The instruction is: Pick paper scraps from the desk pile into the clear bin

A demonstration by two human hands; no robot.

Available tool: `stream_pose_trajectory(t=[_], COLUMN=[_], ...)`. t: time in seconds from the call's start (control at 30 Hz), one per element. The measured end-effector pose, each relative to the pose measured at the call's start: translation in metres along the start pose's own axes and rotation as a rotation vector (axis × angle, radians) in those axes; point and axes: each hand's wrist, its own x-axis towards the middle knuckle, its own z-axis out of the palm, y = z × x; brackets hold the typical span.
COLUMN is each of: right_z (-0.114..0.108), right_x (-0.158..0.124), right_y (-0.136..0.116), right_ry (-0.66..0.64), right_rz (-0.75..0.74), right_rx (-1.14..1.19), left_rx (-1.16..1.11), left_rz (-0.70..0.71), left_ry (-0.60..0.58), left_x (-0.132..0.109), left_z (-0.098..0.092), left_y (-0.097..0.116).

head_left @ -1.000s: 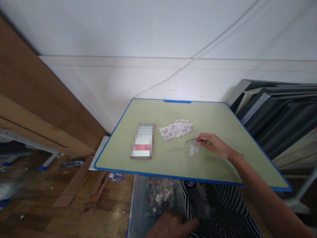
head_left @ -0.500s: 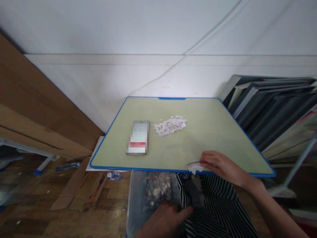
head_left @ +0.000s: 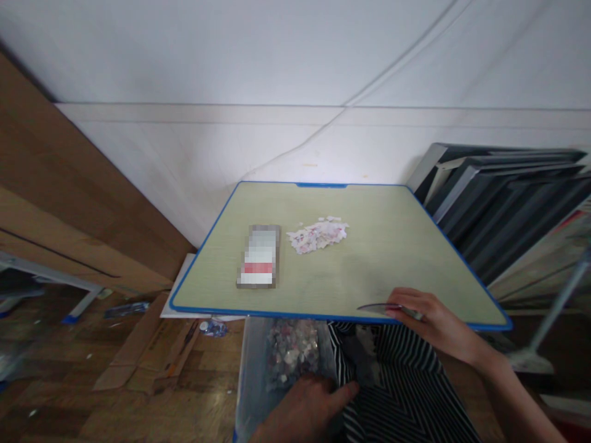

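My right hand (head_left: 427,320) is closed on a thin metal tool (head_left: 378,306) at the near edge of the green table (head_left: 392,246) with its blue rim. The tool's tip points left, just above the edge. A heap of small white and pink pieces (head_left: 317,235) lies mid-table, far from that hand. My left hand (head_left: 307,409) rests below the table on the rim of a clear plastic bin (head_left: 252,375) that holds many similar pieces. Its fingers lie flat and spread.
A blurred rectangular card or phone (head_left: 258,256) lies left of the heap. Dark framed panels (head_left: 508,197) lean against the wall on the right. Wooden boards (head_left: 69,203) stand on the left, and cardboard scraps (head_left: 152,351) lie on the wooden floor. Striped cloth (head_left: 397,387) covers my lap.
My right hand drew the tool and a small clump of pieces from mid-table to the near edge. The clump at the edge half a second ago is no longer on the table.
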Motion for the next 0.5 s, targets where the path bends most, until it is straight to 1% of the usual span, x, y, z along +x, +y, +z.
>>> stream_pose_trajectory(t=[0.13, 0.23, 0.27, 0.4, 0.5], right_z=[0.001, -0.001, -0.003, -0.010, -0.006], right_x=[0.003, 0.019, 0.029, 0.081, 0.125], right_y=[0.011, 0.023, 0.028, 0.044, 0.051], right_ry=[0.059, 0.124, 0.162, 0.195, 0.265], right_rz=[0.026, 0.030, 0.026, 0.004, -0.027], right_rx=[-0.008, 0.058, 0.088, 0.132, 0.138], left_rx=[0.015, 0.009, 0.007, 0.033, 0.069], left_rz=[-0.005, 0.011, 0.013, 0.027, 0.025], left_ry=[0.008, 0.007, 0.010, 0.014, 0.023], left_x=[0.002, 0.001, 0.001, 0.002, 0.006], left_z=[0.000, -0.002, -0.002, 0.001, 0.006], left_y=[0.000, -0.001, -0.001, -0.001, -0.002])
